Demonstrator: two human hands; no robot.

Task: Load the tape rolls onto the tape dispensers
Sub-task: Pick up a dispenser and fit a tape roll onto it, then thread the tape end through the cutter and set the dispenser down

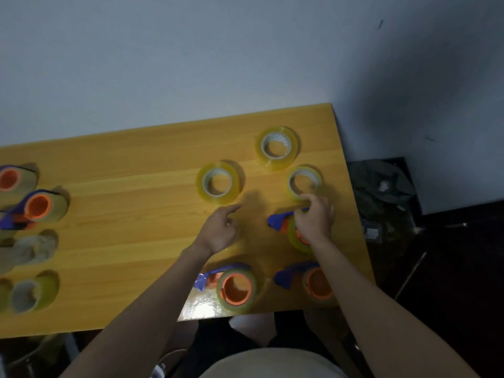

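Head view, right hand: the right hand (313,218) curls its fingers down over a blue-handled tape dispenser with an orange hub (286,225), which carries a yellowish roll; the grip seems closed on it, though motion blur hides the fingertips.
Left hand: the left hand (219,230) hovers above the yellow wooden table (136,214), forefinger extended, holding nothing.
Loose rolls: three clear yellowish tape rolls (218,182) lie flat beyond the hands.
Loaded dispensers: two more blue-and-orange dispensers (236,287) sit at the near edge, others at far left.
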